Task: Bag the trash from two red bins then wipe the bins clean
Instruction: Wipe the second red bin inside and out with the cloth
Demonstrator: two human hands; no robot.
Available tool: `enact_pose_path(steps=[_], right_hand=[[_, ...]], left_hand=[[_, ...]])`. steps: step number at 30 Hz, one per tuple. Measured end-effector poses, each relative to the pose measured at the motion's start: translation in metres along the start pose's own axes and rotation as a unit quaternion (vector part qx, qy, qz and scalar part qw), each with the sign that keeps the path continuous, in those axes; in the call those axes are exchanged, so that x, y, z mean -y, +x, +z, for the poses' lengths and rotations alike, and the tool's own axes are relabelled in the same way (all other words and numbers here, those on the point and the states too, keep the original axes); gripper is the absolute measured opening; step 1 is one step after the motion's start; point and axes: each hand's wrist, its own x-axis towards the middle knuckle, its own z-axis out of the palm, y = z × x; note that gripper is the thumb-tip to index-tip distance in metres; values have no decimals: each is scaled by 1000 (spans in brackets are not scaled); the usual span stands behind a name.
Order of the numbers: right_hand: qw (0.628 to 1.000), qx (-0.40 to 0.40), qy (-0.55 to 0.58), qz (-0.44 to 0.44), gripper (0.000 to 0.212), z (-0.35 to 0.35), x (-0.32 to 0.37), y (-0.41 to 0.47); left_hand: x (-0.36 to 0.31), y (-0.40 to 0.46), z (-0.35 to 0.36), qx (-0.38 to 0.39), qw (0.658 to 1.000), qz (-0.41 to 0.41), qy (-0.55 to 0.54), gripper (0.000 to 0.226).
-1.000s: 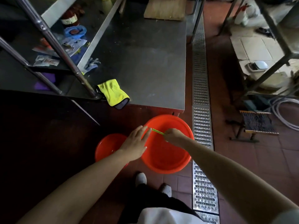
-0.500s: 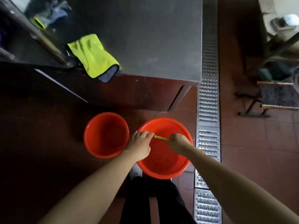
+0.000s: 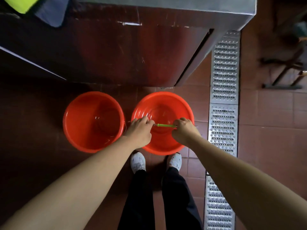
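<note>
Two red bins stand side by side on the tiled floor just ahead of my feet. The left bin (image 3: 78, 103) is deeper and looks bare inside. Across the right bin (image 3: 166, 97), a wide shallow one, runs a wire handle with a green grip (image 3: 164, 125). My left hand (image 3: 139, 132) curls round the wire at the grip's left end. My right hand (image 3: 183, 130) holds the grip's right end. I cannot tell whether the right bin rests on the floor or hangs just above it.
A steel table (image 3: 191, 5) with a dark red front panel stands right behind the bins; a yellow cloth (image 3: 18, 4) hangs at its left edge. A metal drain grate (image 3: 223, 113) runs along the floor on the right. A small stool (image 3: 285, 72) stands far right.
The view has tilted down toward the floor. The right bin has come lower, level with the left bin. My hands have slid apart along the handle, and my left fingers have curled round it.
</note>
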Motion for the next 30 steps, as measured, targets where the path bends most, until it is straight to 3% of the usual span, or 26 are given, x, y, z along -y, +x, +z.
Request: enact_pose_path(steps=[7,12,15,17,21,25,30], right_hand=[[999,-30,12,-3,40,2,-5,46],[997,-73,17,-7,31,3,-9,65],[998,-51,44,4,19,10,-16,59],[999,-14,41,31,32,21,-24,47],[994,78,-62,44,23,38,-28,24],[995,54,-70,35,27,43,-10,8],[999,37,-20,15,17,58,47,10]], left_hand=[[15,41,0,-21,1000,-10,6,49],[21,55,4,-48,999,-4,9,49],[21,49,15,-37,999,-12,-29,44],[22,39,25,-1,999,-23,-45,42],[31,10,39,48,998,-31,3,45],[43,-17,38,4,998,-55,8,34],[77,-40,34,-9,996,-90,-24,30]])
